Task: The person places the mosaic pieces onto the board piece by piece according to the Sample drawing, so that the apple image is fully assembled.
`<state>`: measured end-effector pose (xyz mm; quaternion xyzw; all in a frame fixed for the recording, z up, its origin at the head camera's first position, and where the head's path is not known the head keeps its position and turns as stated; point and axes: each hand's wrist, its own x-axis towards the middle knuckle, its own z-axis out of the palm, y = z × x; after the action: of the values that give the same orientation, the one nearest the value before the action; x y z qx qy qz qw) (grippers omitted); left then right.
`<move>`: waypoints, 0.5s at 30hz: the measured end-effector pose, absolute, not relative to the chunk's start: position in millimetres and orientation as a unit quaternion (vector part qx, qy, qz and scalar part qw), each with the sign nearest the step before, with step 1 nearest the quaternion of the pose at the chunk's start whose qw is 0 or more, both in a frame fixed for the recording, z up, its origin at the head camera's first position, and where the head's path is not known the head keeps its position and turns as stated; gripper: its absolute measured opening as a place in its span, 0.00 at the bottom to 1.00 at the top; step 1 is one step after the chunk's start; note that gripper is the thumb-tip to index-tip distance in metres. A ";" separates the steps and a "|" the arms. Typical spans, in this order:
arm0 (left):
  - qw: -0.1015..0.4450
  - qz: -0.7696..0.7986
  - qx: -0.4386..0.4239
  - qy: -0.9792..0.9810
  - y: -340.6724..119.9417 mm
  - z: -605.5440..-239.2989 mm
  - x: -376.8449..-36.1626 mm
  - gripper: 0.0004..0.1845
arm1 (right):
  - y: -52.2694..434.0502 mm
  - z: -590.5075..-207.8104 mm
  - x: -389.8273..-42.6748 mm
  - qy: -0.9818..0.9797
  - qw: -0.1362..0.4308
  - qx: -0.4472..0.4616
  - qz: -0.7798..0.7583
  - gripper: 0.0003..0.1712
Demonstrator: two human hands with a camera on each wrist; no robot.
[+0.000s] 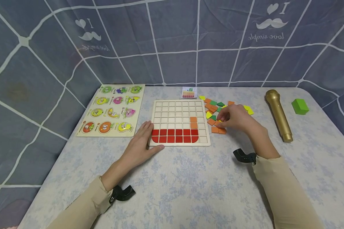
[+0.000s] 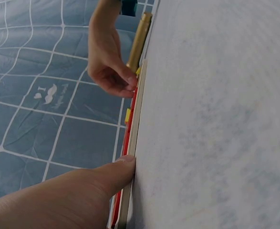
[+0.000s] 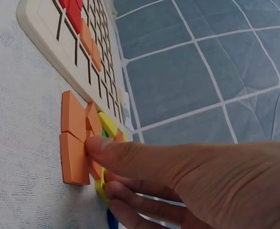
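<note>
Pale floral desk (image 1: 189, 184), blue grid cloth (image 1: 172, 41) behind. Fruit puzzle (image 1: 111, 109), gold microphone (image 1: 278, 114), green block (image 1: 300, 106) around. Left hand (image 1: 143, 143) flat, fingers relaxed against grid board (image 1: 179, 122). Right hand (image 1: 236, 119) fingers pinching orange tiles (image 1: 218, 128) beside board.

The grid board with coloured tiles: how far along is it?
Done: the grid board has two red rows and two orange tiles placed. In hand: the right hand fingers the loose tiles; the left hand steadies the board. Left: most squares are empty.
</note>
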<state>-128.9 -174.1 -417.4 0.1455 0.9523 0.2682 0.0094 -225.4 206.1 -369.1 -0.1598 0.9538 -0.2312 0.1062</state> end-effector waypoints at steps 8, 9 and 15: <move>0.008 0.272 0.146 0.951 -173.9 -416.8 -129.0 0.53 | 206.5 -366.0 -223.6 0.952 0.106 -0.173 -0.227 0.10; 0.008 0.272 0.147 0.951 -173.8 -416.5 -129.0 0.53 | 206.7 -366.1 -223.5 0.952 0.104 -0.173 -0.228 0.10; 0.009 0.274 0.147 0.950 -173.5 -415.5 -128.9 0.53 | 206.6 -366.8 -223.5 0.954 0.099 -0.171 -0.226 0.10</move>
<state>-128.9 -173.5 -415.5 0.1472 0.9503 0.2743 0.0093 -223.5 206.6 -366.8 -0.1705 0.9540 -0.2258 0.0988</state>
